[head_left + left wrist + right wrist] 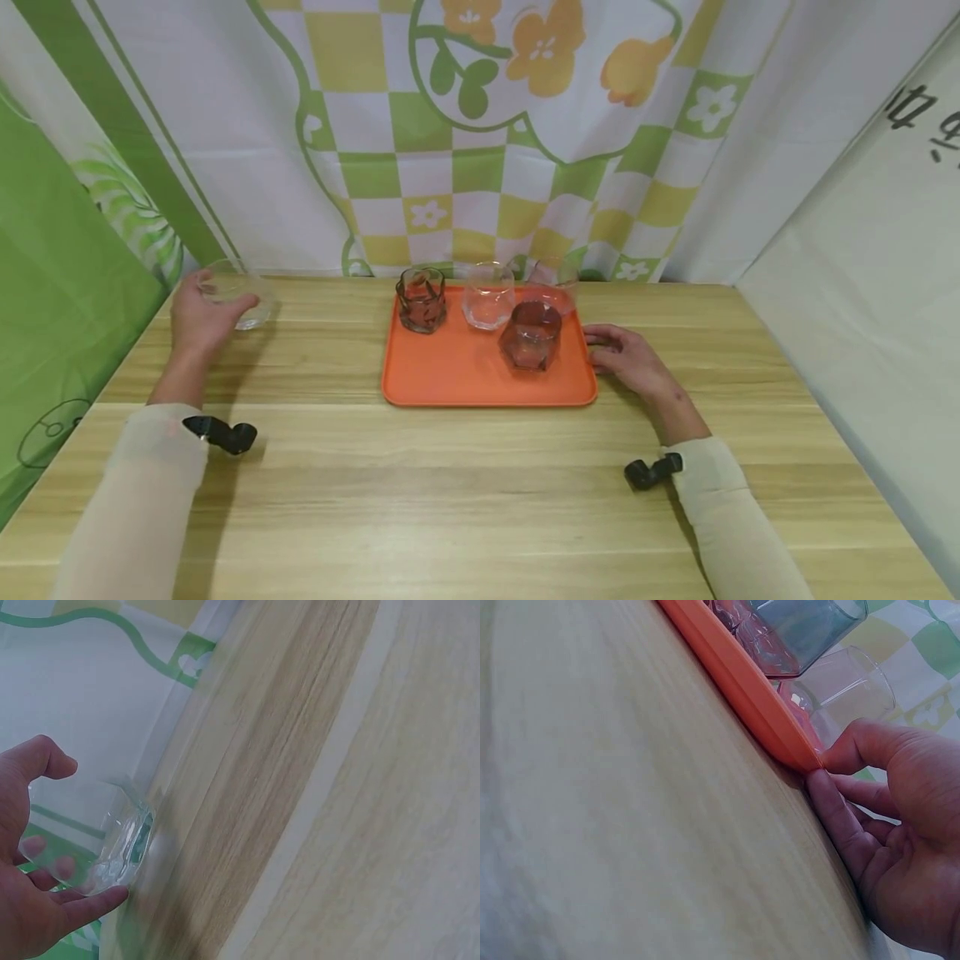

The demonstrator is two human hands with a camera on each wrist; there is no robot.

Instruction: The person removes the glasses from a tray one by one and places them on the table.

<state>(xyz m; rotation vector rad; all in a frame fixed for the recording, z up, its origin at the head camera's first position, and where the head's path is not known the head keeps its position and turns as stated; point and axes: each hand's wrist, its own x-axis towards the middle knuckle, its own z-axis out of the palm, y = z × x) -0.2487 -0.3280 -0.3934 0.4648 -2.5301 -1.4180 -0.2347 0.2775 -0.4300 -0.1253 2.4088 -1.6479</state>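
Observation:
A clear drinking glass (253, 315) stands on the table at the far left, with my left hand (206, 312) curled round it. In the left wrist view, fingertips show through the glass (112, 847) and the thumb is close along its side. My right hand (628, 358) pinches the right rim of an orange tray (450, 383) between thumb and fingers. On the tray are a dark tinted glass (422, 310) at back left, a clear glass (487, 304), a pinkish clear glass (555, 279) behind, and a dark purplish faceted glass (531, 346) in front.
Wood-grain tabletop (420, 492) extends around the tray. A checked, flowered curtain (480, 167) hangs right behind the table's back edge. Green cloth (60, 275) borders the left side, a white panel (862, 275) the right. Each sleeve carries a small black wrist camera (221, 433).

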